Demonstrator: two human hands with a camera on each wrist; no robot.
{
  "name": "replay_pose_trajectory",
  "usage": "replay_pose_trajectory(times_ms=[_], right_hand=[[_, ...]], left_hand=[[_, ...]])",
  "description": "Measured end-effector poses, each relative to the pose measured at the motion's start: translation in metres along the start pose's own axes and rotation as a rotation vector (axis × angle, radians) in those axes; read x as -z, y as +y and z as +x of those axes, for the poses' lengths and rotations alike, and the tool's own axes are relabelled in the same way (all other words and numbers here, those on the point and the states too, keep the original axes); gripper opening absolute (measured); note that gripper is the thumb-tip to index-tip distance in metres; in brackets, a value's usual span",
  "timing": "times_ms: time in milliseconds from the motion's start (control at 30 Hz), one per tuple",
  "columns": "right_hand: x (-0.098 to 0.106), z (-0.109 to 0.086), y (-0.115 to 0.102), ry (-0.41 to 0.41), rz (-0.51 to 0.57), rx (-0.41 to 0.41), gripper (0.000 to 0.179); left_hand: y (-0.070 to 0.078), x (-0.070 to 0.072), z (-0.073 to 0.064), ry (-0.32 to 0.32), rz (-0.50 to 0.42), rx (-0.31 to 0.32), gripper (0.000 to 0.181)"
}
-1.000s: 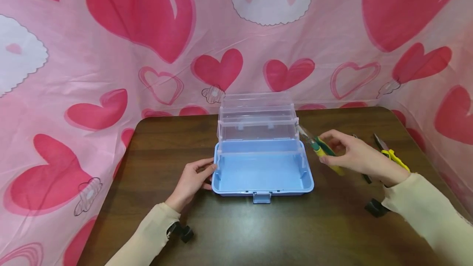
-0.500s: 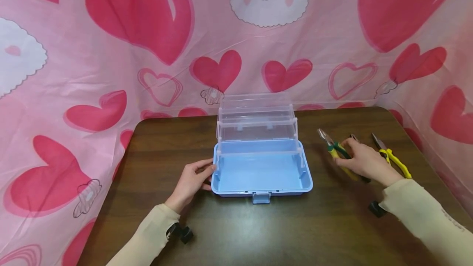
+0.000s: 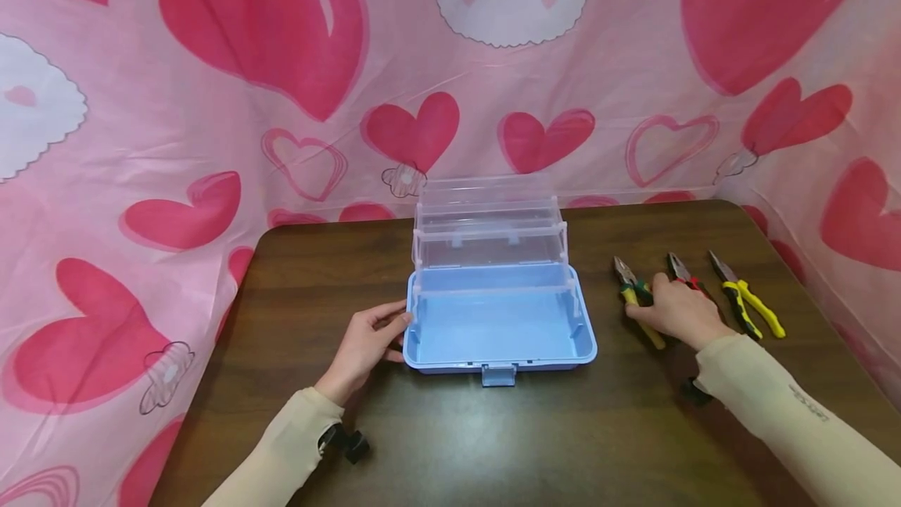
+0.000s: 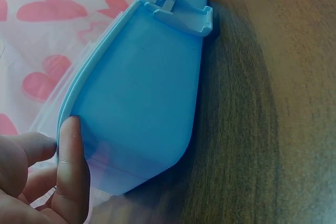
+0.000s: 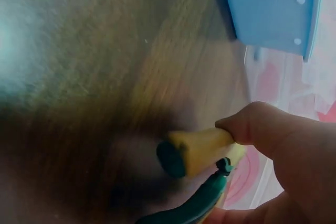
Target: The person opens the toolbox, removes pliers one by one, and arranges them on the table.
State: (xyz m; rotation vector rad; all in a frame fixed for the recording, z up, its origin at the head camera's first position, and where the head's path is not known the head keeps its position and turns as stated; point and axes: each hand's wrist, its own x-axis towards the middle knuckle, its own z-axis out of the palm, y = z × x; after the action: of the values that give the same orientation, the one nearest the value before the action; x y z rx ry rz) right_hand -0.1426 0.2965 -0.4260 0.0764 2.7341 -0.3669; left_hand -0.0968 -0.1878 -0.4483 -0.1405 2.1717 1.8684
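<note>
A blue toolbox with folded-out clear trays stands on the table. My left hand holds its left side, and in the left wrist view the fingertips are at the rim. My right hand grips combination pliers with green and yellow handles, right of the box. The pliers' jaws point away from me, low over the table. In the right wrist view, the thumb presses the yellow handle, with the green one beside it.
Red-handled pliers, partly hidden by my right hand, lie just beyond it. Farther right are long-nose pliers with yellow and black handles. The box's latch hangs at its front. A pink heart-printed cloth surrounds the wooden table.
My right hand has carried the green-and-yellow pliers away from the box's right side, to the right and down toward the table beside the other pliers. My left hand has stayed at the box.
</note>
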Motion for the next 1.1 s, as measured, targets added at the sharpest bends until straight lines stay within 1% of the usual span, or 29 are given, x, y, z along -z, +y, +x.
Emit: replay_pose_trajectory(times_ms=[233, 333, 667, 900, 1000, 1100], right_hand=[[0.004, 0.008, -0.003, -0.067, 0.031, -0.044, 0.077], [0.004, 0.012, -0.005, -0.08, 0.047, -0.049, 0.079], [-0.005, 0.017, -0.008, -0.025, 0.039, -0.04, 0.086], [-0.009, 0.02, -0.009, -0.009, 0.038, -0.05, 0.093], [-0.01, 0.019, -0.007, -0.004, 0.04, -0.042, 0.097], [-0.011, 0.019, -0.005, 0.007, 0.043, -0.017, 0.096]], left_hand=[[0.0, 0.001, 0.001, -0.003, 0.004, 0.0, 0.043], [0.0, 0.002, 0.001, 0.0, 0.006, 0.0, 0.043], [-0.002, 0.004, 0.001, 0.002, 0.001, 0.001, 0.042], [-0.001, 0.006, 0.001, 0.004, 0.005, 0.001, 0.043], [-0.001, 0.006, 0.002, 0.002, 0.01, -0.001, 0.043], [-0.001, 0.006, 0.003, 0.008, 0.009, 0.0, 0.043]])
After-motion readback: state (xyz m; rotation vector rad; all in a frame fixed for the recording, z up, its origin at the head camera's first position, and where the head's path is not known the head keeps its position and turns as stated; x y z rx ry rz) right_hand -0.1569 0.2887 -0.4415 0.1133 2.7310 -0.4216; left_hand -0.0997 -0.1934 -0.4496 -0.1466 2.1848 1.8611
